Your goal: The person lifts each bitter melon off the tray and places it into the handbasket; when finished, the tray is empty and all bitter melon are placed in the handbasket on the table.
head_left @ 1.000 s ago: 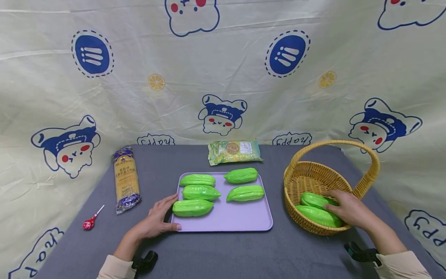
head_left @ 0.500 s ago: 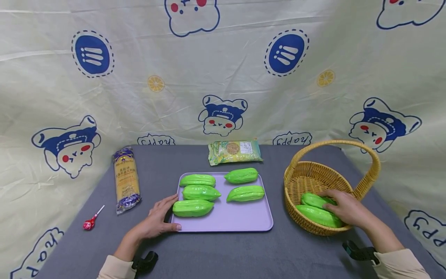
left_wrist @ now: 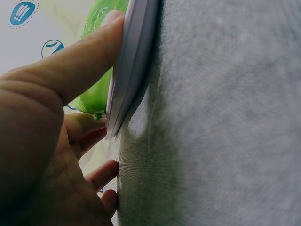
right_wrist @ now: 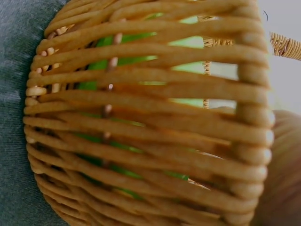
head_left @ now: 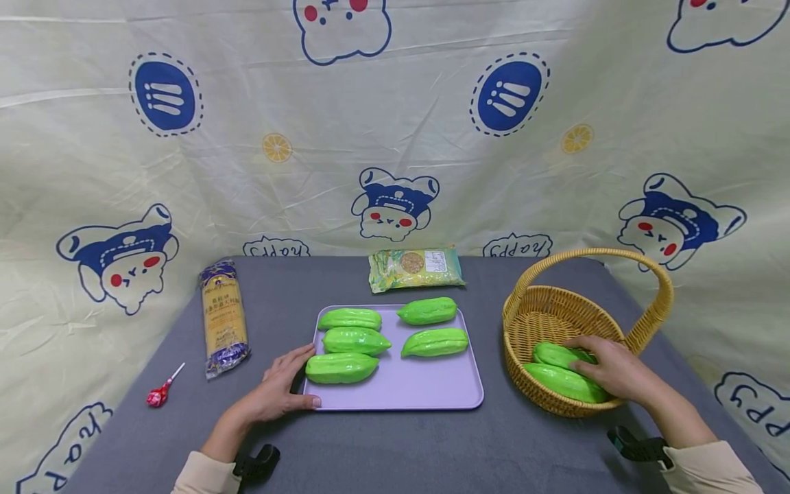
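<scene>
A lilac tray (head_left: 426,394) carries several green ridged vegetables, three at its left side, the front one (head_left: 341,368) nearest my left hand (head_left: 278,387). That hand rests at the tray's left edge, thumb on the front corner and fingers spread along the side; the left wrist view shows the thumb (left_wrist: 89,54) on the rim (left_wrist: 123,80). Inside the wicker basket (head_left: 552,309) lie two more green vegetables. My right hand (head_left: 617,367) reaches over the basket's rim and grips the rear one (head_left: 555,354); the other (head_left: 564,383) lies in front. Basket weave (right_wrist: 141,103) hides most of the right wrist view.
A yellow-green packet (head_left: 415,269) lies behind the tray. At the left are a pasta bag (head_left: 223,315) with blue ends and a red lollipop (head_left: 158,396). The basket's tall handle (head_left: 654,274) arches above it. A printed cloth hangs behind the table.
The right hand has shifted very slightly to the left over the rear vegetable in the basket. The left hand and the tray have stayed in place.
</scene>
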{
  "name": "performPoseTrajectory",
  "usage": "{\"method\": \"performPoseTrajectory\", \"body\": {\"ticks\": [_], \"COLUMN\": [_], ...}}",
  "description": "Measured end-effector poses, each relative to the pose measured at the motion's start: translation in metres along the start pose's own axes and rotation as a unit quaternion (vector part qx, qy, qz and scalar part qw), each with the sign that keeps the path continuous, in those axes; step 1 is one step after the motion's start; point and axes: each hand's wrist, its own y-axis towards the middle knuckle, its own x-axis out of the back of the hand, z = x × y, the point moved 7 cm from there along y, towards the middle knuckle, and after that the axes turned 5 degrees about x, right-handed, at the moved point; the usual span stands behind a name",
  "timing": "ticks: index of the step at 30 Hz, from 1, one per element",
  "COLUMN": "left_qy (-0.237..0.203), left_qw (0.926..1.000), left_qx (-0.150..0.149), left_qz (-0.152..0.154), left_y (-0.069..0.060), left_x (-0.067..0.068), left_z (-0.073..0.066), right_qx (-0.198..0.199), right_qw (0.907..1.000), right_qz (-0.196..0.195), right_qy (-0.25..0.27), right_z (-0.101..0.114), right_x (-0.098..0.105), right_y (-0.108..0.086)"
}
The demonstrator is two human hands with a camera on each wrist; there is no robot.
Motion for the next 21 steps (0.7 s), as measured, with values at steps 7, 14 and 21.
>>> {"method": "performPoseTrajectory", "body": {"ticks": [7,14,21], "left_qy": [0.0,0.003,0.005], "left_qw": [1.0,1.0,1.0], "left_qx": [0.003,0.005,-0.003], "left_qz": [0.006,0.006,0.0], "left_y": [0.0,0.001,0.0], "left_x": [0.0,0.0,-0.001], "left_z": [0.0,0.002,0.001], "right_qx": [0.002,0.005,0.026], "right_qw": [0.9999,0.9997,0.9982], "right_qz": [-0.009,-0.024,-0.051], "right_qy": [0.003,0.007,0.014], "right_z": [0.003,0.011,0.029], "right_x": [0.004,0.012,0.019], "right_y": [0.001,0.002,0.001]}}
